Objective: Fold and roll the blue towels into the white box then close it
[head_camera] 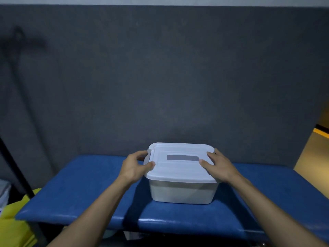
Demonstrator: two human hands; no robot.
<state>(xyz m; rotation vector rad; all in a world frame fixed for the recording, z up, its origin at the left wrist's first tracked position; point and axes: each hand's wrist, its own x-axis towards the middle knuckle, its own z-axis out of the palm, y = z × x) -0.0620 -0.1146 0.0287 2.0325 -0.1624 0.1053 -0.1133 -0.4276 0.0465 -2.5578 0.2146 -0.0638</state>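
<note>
One white plastic box [181, 191] with one white lid [179, 168], one grey rectangular label [182, 157], one grey side latch [148, 156], one blue padded bench [85, 189], two bare hands, one yellow bag [16, 221] near left

No legible text anywhere. Grey strip [182, 157] on white box lid [179, 168], centre frame, is blank: no print, brand or number.

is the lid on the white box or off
On. The lid sits flat over the white box, covering its whole top. The left hand grips its grey latch; whether it is clipped cannot be told.
</note>
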